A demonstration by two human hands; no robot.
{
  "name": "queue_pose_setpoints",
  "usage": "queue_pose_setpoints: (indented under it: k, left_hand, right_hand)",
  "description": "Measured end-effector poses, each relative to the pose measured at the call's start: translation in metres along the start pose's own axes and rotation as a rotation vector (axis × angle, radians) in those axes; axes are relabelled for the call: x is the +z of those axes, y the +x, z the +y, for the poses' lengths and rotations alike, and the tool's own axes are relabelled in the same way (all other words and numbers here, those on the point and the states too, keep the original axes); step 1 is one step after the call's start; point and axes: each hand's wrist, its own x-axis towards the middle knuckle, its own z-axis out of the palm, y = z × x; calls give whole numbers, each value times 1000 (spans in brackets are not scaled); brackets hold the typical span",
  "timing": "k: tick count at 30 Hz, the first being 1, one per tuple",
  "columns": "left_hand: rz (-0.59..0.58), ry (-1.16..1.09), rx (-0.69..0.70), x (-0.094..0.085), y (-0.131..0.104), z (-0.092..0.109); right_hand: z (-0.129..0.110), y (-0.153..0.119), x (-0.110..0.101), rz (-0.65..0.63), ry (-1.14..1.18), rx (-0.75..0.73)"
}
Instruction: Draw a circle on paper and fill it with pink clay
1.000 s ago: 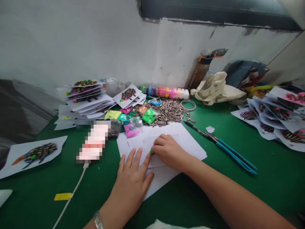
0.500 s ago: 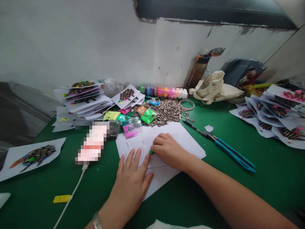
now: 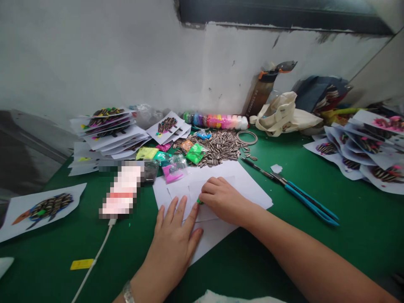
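White paper sheets (image 3: pixel 249 189) lie overlapped on the green table. Spread flat on them is my left hand (image 3: pixel 176 231), its fingers apart and the index fingertip beside a small bit of green clay (image 3: pixel 199 201). My right hand (image 3: pixel 221 200) is closed, thumb and fingertips pinched down on that green clay against the paper. The curled fingers hide part of the clay. Just beyond the sheets are bags of coloured clay, among them a green one (image 3: pixel 195 154) and a pink one (image 3: pixel 173 171). Behind these lies a heap of striped sunflower seeds (image 3: pixel 221 145).
Blue-handled scissors (image 3: pixel 311 202) and a pen (image 3: pixel 257 168) lie to the right. Paper stacks with seed pictures stand left (image 3: pixel 126 139) and right (image 3: pixel 356 147). A blurred-out phone-like object (image 3: pixel 123 189) with a white cable (image 3: pixel 97 256) is at left. A bottle (image 3: pixel 261 90) leans on the wall.
The view has shifted very slightly. Both hands keep nearly the same place, with the right fingers still pinched at the green clay.
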Motion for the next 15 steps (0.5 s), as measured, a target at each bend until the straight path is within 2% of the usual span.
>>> queue_pose_setpoints:
  k: [15]
  left_hand:
    - [-15, 7, 15, 2, -1, -3]
  right_hand:
    - [-3, -1, -1, 11, -31, -6]
